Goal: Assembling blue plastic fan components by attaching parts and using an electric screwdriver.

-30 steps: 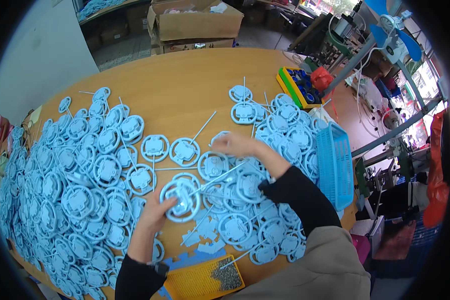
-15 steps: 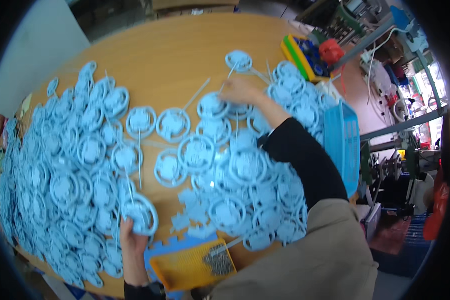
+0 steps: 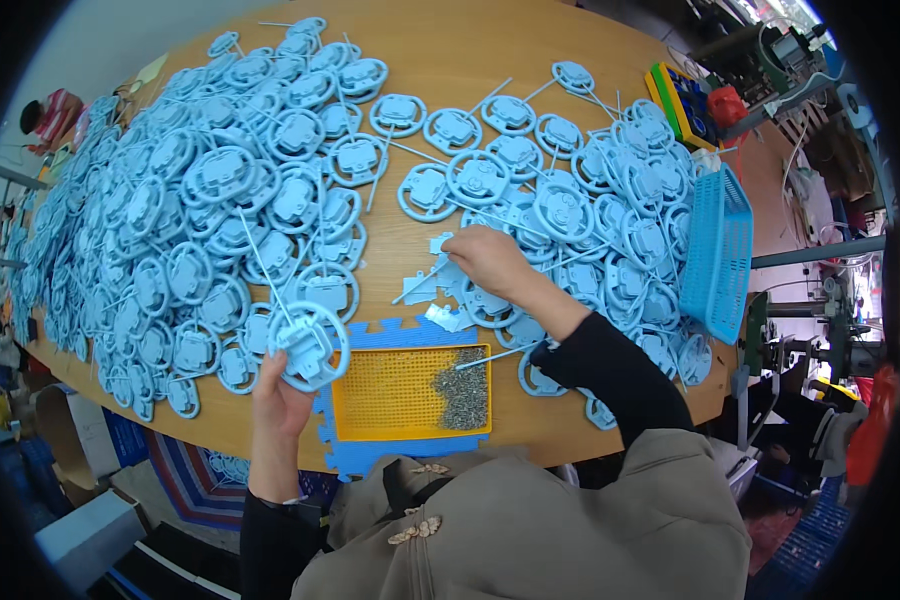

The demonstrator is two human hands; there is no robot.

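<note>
My left hand point(image 3: 282, 392), low at the left of the yellow basket, grips a light-blue ring-shaped plastic part point(image 3: 310, 345). A thin rod slants up and away from it to the left. My right hand point(image 3: 492, 262) is closed in a pinch above a few small flat light-blue plates point(image 3: 420, 290) on the table; a thin rod lies by its fingertips, and what the fingers hold, if anything, I cannot make out. Between me and the plates sits a shallow yellow basket point(image 3: 380, 395) with small metal pieces point(image 3: 462, 400), perhaps screws, heaped at its right end.
A large heap of similar ring parts point(image 3: 190, 265) covers the left of the wooden table point(image 3: 390, 220); another pile point(image 3: 635, 190) lies right. Blue foam matting point(image 3: 385, 335) shows under the basket. Beyond the right pile stand a blue basket point(image 3: 720, 255) and a yellow-green box point(image 3: 675, 105).
My right hand has come back from the far ring parts to the small flat plates near the yellow basket. My left hand still holds its ring part. The whole view has shifted.
</note>
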